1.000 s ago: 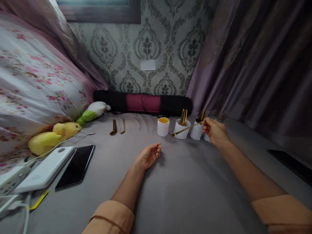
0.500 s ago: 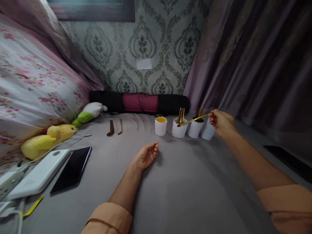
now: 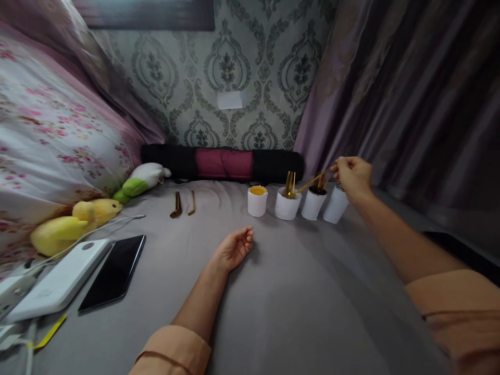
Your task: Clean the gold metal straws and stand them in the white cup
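My right hand [image 3: 354,176] pinches one end of a thin gold stick [image 3: 312,182], which slants down leftward to a wide white cup [image 3: 288,209]. Several gold pieces [image 3: 289,183] stand upright in that cup. Just right of it is a second white cup [image 3: 314,206] with brown-gold pieces in it, and a taller white container [image 3: 336,207] stands below my right hand. My left hand [image 3: 236,249] rests on the grey sheet with its fingers curled in and nothing visible in them. Beyond it stands a white cup [image 3: 257,205] with a yellow-orange top.
Bent brown sticks [image 3: 177,205] and a bent gold stick [image 3: 191,203] lie left of the cups. A black and maroon roll [image 3: 224,164] lies along the wall. On the left are plush toys [image 3: 74,224], a phone [image 3: 113,273] and a white power bank [image 3: 62,281] with cables.
My right hand has risen slightly with the gold stick. The stick's far end has moved from in front of the wide cup to its right rim. My left hand stays put.
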Tool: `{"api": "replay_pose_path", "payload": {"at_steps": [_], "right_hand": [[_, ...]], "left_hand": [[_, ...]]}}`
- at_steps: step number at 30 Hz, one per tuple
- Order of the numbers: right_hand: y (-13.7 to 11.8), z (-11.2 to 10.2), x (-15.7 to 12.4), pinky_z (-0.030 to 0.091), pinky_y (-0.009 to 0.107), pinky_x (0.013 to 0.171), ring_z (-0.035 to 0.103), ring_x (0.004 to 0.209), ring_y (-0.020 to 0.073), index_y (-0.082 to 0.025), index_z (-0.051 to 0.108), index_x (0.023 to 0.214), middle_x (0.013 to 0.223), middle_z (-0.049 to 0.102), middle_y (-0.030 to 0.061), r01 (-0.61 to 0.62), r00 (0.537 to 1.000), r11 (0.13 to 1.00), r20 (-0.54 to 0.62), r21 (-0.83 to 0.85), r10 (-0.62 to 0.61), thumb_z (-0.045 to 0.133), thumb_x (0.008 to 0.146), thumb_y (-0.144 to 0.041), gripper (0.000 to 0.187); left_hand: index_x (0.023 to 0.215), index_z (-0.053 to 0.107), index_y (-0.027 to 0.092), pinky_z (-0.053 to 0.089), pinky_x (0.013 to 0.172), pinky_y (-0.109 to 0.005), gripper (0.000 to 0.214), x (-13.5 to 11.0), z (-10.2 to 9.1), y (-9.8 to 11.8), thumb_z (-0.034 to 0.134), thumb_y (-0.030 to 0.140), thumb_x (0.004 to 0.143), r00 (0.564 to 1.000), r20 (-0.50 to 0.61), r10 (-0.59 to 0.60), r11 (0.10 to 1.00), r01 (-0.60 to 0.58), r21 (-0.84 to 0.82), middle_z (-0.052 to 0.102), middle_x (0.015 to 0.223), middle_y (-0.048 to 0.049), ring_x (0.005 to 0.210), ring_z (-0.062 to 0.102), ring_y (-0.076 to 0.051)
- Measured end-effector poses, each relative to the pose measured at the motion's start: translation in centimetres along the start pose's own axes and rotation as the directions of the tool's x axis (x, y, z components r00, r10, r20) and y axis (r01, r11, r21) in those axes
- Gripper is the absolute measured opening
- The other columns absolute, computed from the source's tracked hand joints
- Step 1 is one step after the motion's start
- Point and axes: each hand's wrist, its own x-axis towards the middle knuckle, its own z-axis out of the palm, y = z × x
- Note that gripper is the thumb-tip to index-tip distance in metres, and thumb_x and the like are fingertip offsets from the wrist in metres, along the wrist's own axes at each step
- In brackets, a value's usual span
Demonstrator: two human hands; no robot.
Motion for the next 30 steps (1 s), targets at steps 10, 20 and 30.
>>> {"api": "replay_pose_path", "payload": {"at_steps": [10, 20, 30], "right_hand": [[-0.4, 3.8, 0.9, 0.039, 0.018, 0.041, 0.050, 0.042, 0.0063, -0.014, 0.060, 0.071, 0.064, 0.062, 0.0026, 0.121, 0.967, 0.977, 0.245, -0.176, -0.075, 0.049, 0.076, -0.029, 0.019], [0.2, 7.8, 1.7, 0.040, 0.018, 0.043, 0.052, 0.041, 0.0062, -0.015, 0.061, 0.072, 0.064, 0.064, 0.0023, 0.140, 0.902, 0.959, 0.430, -0.245, -0.022, 0.050, 0.076, -0.027, 0.016], [1.5, 10.6, 1.4, 0.040, 0.018, 0.042, 0.051, 0.040, 0.0063, -0.015, 0.062, 0.072, 0.064, 0.065, 0.0038, 0.100, 0.849, 0.951, 0.523, -0.292, 0.072, 0.051, 0.075, -0.026, 0.017]], "left_hand": [[0.083, 0.053, 0.009, 0.040, 0.045, -0.014, 0.009, 0.0, 0.0, 0.0, 0.047, 0.008, 0.077, 1.000, 0.004, -0.002, 1.000, 0.002, -0.003, 0.054, 0.067, -0.0022, 0.051, 0.049, -0.004], [0.083, 0.054, 0.009, 0.039, 0.045, -0.015, 0.009, 0.3, -0.3, -0.1, 0.048, 0.010, 0.076, 1.000, 0.026, 0.003, 1.000, -0.002, -0.015, 0.055, 0.067, -0.0030, 0.052, 0.049, -0.005], [0.084, 0.055, 0.009, 0.039, 0.046, -0.014, 0.010, 0.4, -0.3, 0.0, 0.048, 0.011, 0.077, 1.000, 0.023, -0.005, 1.000, 0.005, -0.011, 0.055, 0.068, -0.0031, 0.053, 0.049, -0.004]]}}
